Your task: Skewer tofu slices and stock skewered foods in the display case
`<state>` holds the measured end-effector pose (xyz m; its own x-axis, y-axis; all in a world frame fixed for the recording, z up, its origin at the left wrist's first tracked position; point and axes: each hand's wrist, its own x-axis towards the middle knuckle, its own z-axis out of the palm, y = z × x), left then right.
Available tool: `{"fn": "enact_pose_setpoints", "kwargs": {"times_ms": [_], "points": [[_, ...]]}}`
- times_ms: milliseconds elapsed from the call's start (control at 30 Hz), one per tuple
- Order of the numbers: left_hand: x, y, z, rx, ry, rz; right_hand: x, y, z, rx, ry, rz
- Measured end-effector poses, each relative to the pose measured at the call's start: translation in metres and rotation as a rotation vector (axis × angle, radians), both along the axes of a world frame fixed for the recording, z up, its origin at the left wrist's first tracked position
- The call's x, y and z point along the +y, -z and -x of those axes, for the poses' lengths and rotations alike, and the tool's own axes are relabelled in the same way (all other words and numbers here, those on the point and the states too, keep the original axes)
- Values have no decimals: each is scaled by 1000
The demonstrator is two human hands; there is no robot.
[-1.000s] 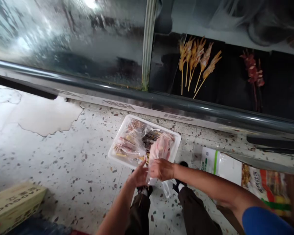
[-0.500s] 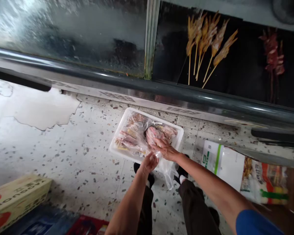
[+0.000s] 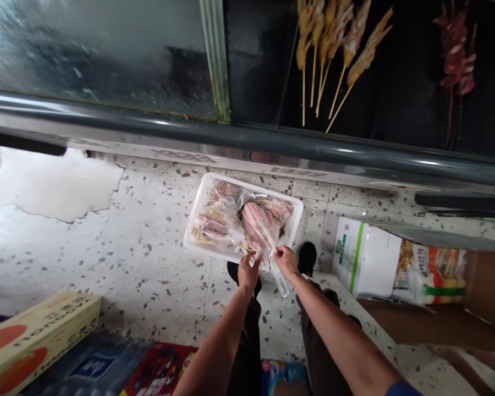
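A white tray (image 3: 200, 195) lies on the speckled floor, filled with clear bags of skewered meat. One bag of pink skewers (image 3: 258, 228) rests on the tray's near side with its open end toward me. My left hand (image 3: 248, 270) pinches the bag's mouth on the left. My right hand (image 3: 285, 258) pinches the loose plastic of the same mouth on the right. Both hands hover just in front of the tray, above my black shoes.
A freezer with a grey rail (image 3: 247, 140) runs across the top; yellow skewers (image 3: 334, 52) and red skewers (image 3: 456, 55) lie inside. A white packet (image 3: 365, 258) sits in a cardboard box at right. Boxes (image 3: 37, 341) and colourful packs (image 3: 157, 368) lie at lower left.
The pink skewer bag, held up above the tray a second ago, now lies on it. Both hands slid back to the bag's mouth. My view shifted up and right.
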<state>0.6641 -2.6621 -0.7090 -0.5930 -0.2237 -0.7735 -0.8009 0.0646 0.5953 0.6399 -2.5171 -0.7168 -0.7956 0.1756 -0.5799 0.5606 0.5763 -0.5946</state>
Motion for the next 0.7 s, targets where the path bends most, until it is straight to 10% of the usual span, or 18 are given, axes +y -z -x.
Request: {"fn": "enact_pose_setpoints", "kwargs": {"times_ms": [167, 500, 700], "points": [[13, 3, 24, 222, 322, -12, 9, 0, 1, -36, 6, 196], [27, 12, 39, 109, 344, 165, 18, -12, 11, 88, -117, 200], [21, 6, 39, 19, 331, 188, -1, -30, 34, 124, -781, -23]]}}
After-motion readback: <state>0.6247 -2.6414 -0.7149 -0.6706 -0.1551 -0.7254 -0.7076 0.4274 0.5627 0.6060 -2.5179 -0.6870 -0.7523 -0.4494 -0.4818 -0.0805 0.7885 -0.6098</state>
